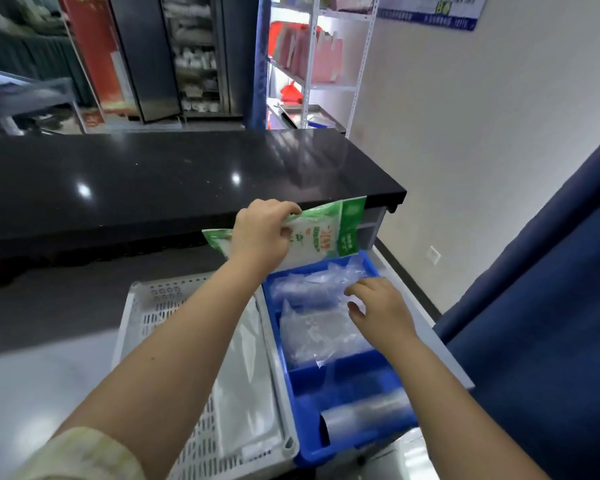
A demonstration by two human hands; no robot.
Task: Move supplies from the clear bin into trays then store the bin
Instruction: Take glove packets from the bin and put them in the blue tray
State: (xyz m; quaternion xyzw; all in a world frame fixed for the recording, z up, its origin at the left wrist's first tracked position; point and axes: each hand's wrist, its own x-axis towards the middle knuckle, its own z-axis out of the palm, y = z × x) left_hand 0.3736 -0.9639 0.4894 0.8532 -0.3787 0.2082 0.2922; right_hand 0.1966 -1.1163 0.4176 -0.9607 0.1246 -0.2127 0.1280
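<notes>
Left hand [260,233] raised over the far end of the trays, fingers [286,207] curled over the top edge of a soft plastic packet [323,230], pinching it against the thumb. The packet is glossy film, white in the middle with green borders. It hangs tilted in the air, touching neither tray, in front of the edge of the black surface [187,174]. Red and green print on its face, too blurred to read. Right hand [383,311] low over the blue tray [305,384], fingers [355,289] loosely bent and a little apart, tips resting on a crinkled clear-film bundle [312,285] in the far compartment. The blue tray is hard moulded plastic, rectangular, split by cross walls. A flat clear bag [316,334] lies just nearer than the bundle, and a clear roll [364,415] lies in the nearest compartment. The white tray [153,306] touches its left side. It is rigid plastic with slotted, perforated walls and floor, and holds a long flat milky bag [246,375]. Both trays sit on a pale grey surface [444,355]. The black surface is polished stone-like, with ceiling lights mirrored in it. A pale ribbed sleeve [84,455] is on the left arm. Dark blue curtain [551,323] at right. Wall poster [430,8] lettering illegible.
</notes>
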